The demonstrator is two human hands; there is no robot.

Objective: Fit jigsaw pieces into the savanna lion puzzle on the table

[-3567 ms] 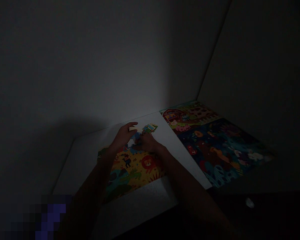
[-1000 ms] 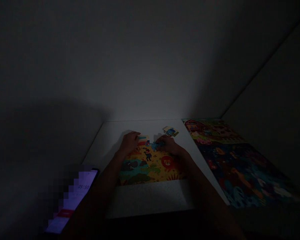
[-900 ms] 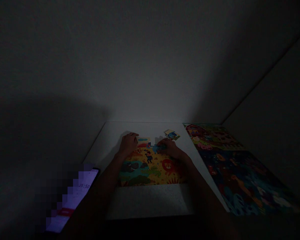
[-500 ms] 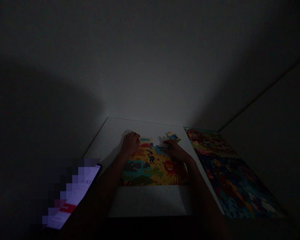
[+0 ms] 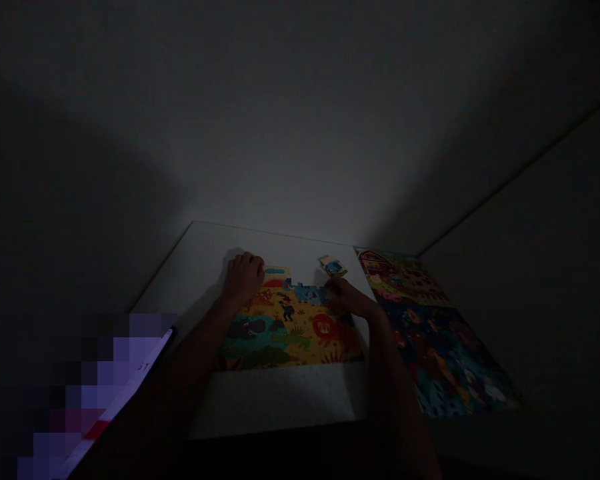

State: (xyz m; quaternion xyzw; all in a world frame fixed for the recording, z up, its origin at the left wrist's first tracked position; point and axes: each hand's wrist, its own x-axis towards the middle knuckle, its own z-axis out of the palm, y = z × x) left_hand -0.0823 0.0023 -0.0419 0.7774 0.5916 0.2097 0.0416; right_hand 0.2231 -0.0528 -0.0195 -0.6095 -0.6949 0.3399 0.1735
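L hand [image 5: 243, 279] sits curled, knuckles up, at the top-left edge of a jigsaw [image 5: 290, 333]. Its fingers hide the palm, so can't tell if it holds a pc. R hand [image 5: 347, 298] lies flatter, fingertips [image 5: 331, 288] on blue pcs [image 5: 306, 293] along the jigsaw's top edge. They're touching, but can't tell if it's a real grip in this dim light. The jigsaw lies flat, its lower part showing a lion, a dark animal and a small figure. Its top edge is ragged, w/ white board showing through. A small clump of loose pcs [image 5: 333, 267] sits just above, near R hand, apart from the jigsaw.

Pcs this small likely seat best w/ tabs lined up 1st, then straight fingertip pressure, no forcing, w/ L hand steadying the edge.

Surface is a white board [image 5: 205, 253]. 2 more puzzles lie to the right: a farm [image 5: 397, 277] and a dark animal scene [image 5: 440, 353]. A lit phone [image 5: 140, 373], partly blurred, sits lower left. Pale walls [image 5: 300, 133] meet behind; the room is dim.
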